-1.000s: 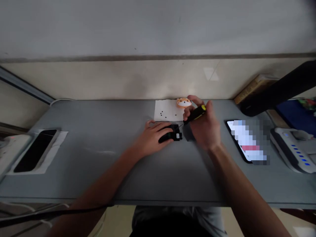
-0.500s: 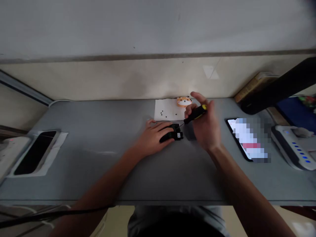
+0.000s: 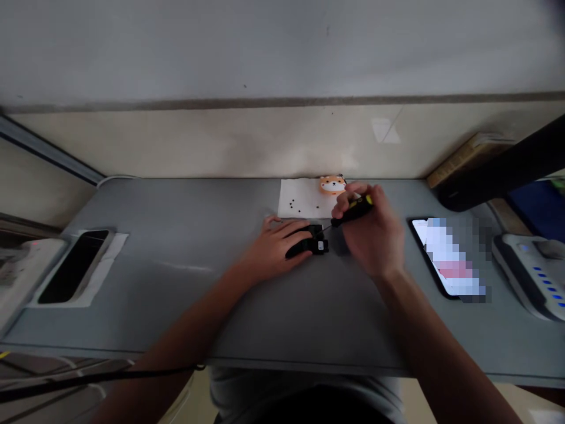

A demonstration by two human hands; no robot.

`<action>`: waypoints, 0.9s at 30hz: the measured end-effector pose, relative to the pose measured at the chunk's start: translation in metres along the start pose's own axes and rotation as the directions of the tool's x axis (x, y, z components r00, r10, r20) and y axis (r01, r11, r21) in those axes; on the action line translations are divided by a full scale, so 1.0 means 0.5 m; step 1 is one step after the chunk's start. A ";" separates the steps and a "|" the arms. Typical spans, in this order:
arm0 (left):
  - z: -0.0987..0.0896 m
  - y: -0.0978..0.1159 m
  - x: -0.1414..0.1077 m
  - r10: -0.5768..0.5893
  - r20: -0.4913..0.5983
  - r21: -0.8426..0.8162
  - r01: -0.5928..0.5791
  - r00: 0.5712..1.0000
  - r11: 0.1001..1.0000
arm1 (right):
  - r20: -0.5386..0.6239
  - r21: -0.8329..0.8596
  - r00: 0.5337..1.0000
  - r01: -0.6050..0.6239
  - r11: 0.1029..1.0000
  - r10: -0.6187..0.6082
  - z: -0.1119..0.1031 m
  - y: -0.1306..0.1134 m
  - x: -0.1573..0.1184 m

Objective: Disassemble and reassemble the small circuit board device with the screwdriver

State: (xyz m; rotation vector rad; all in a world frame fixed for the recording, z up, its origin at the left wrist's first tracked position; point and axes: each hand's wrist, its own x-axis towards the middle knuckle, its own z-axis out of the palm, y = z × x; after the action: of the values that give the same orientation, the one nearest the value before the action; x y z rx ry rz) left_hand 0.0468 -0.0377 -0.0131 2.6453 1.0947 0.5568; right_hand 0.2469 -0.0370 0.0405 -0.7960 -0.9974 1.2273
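My left hand [image 3: 280, 246] is wrapped over a small black device [image 3: 321, 247] on the grey desk, holding it down; its fingers hide much of it. In my right hand [image 3: 377, 241] is a black and yellow screwdriver [image 3: 358, 208], gripped by the handle. The thin shaft slants down to the left and its tip meets the device, though the exact contact point is too small to make out. Just beyond lies a white sheet of paper [image 3: 304, 192], with several tiny dark screws [image 3: 292, 204] on it. An orange dog-face case [image 3: 332, 185] sits at the paper's far right.
A lit phone [image 3: 445, 268] lies right of my right hand, with a white and grey power strip [image 3: 525, 274] past it. A black cylinder [image 3: 468, 187] and a book [image 3: 470, 156] stand at the back right. Another phone [image 3: 75, 265] rests on paper at the left.
My right hand's raised fingers have curled in around the screwdriver handle. My left hand still holds the device in place. The whole view has shifted slightly.
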 end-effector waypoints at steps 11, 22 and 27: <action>-0.005 -0.003 -0.003 0.017 -0.005 0.011 -0.017 1.000 1.000 | -0.005 -0.182 0.981 0.189 0.965 -0.193 -0.010 0.018 -0.007; -0.007 0.001 -0.003 0.030 -0.011 0.083 -0.029 0.999 0.996 | 0.065 -0.022 0.997 0.044 0.999 -0.043 -0.026 0.016 -0.002; -0.006 0.000 -0.004 0.038 -0.014 0.087 -0.036 0.999 0.996 | 0.052 -0.074 0.994 0.100 0.992 -0.097 -0.013 0.020 -0.006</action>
State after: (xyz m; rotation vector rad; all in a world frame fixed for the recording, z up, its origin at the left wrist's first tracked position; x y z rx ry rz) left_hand 0.0442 -0.0387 -0.0109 2.7455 1.1004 0.5503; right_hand 0.2490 -0.0380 0.0284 -0.7709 -1.1158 1.1333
